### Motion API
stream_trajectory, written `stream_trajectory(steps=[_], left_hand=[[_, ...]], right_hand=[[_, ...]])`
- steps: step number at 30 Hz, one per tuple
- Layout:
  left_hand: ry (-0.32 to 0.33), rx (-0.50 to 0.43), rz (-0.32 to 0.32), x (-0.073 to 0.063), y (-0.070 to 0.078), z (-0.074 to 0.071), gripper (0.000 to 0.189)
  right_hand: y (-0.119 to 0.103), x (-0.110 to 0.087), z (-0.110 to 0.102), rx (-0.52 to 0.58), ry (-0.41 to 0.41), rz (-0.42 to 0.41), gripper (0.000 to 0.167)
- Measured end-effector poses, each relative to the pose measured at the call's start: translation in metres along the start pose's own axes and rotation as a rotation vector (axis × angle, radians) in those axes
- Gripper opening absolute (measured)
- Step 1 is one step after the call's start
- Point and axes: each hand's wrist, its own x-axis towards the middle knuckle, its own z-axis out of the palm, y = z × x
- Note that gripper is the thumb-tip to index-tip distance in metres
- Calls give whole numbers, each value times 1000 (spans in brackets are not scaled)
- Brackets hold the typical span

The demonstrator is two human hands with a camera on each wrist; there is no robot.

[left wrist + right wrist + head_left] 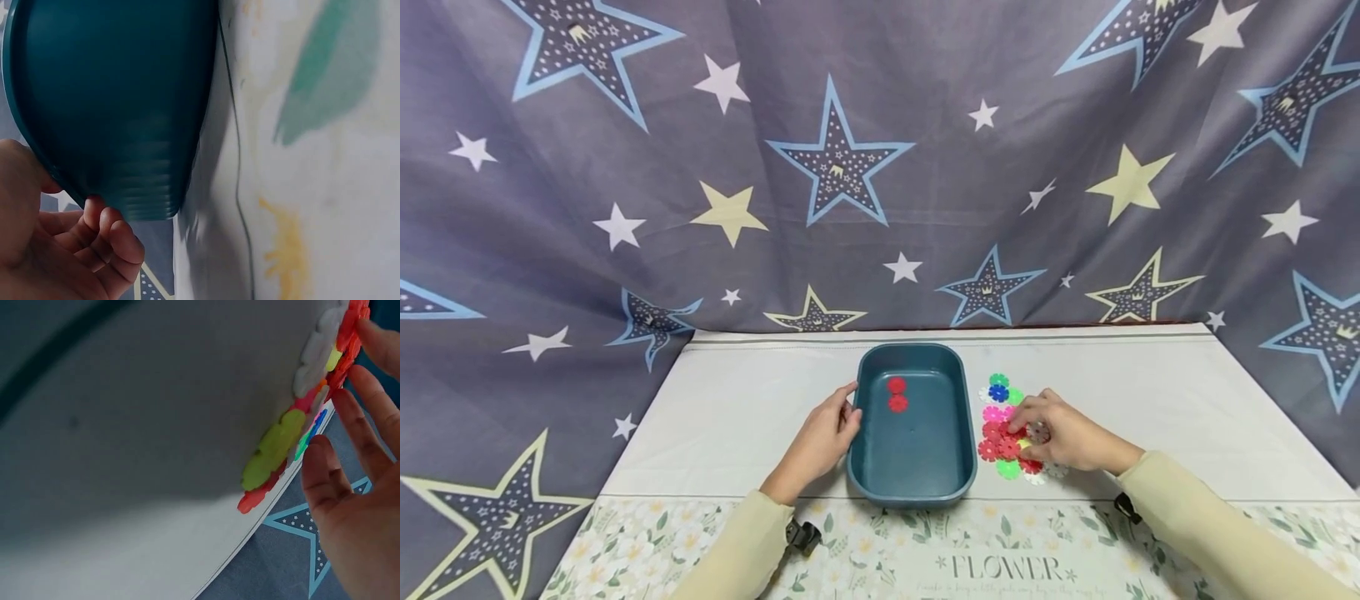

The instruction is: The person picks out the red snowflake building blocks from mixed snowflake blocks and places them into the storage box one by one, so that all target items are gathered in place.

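Observation:
A dark teal plastic tub (pixel 912 493) stands in the middle of the table, with two red flower-shaped plastic discs (pixel 897 403) lying inside. My left hand (pixel 822 433) holds the tub's left rim; in the left wrist view its thumb and curled fingers (pixel 119 240) meet at the edge. To the right of the tub lies a loose pile of flower-shaped discs (pixel 992 414) in red, pink, green, blue, yellow and white. Over the pile, my right hand (pixel 1063 433) has its thumb and fingers spread, with fingertips (pixel 357 374) right at the red discs (pixel 350 347).
The white table top (pixel 752 400) runs back to a grey star-patterned curtain (pixel 820 275). Along the front lies a floral cloth (pixel 647 542) with "FLOWER" printed on it. Black straps (pixel 805 536) sit at the wrists.

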Motion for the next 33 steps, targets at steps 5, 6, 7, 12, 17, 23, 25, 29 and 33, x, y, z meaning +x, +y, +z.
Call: stream_trajectory(steps=[5,6,7,12,17,23,25,29,33], left_hand=[[-19,-18,-28,-2,-1,0,41],[-26,-21,-34,-2,-2,0,41],[-31,-26,-39,-2,-2,0,41],[-33,-9,-23,-1,-3,1,40],[-24,2,-5,-1,-3,1,40],[-17,1,-6,-1,-3,-1,40],[-17,3,-2,-1,-3,-1,40],[-19,1,10,-1,-2,-1,40],[-18,-8,6,0,-1,-2,40]], right_hand=[[1,2,2,-28,29,2,21],[1,3,2,-34,32,-1,20],[2,3,2,-37,30,1,20],[5,5,1,-54,8,7,23],[4,6,1,-57,5,18,23],[5,10,3,-90,17,42,23],[5,11,3,-89,32,69,24],[1,13,0,-81,98,120,27],[-14,20,-8,-76,170,88,27]])
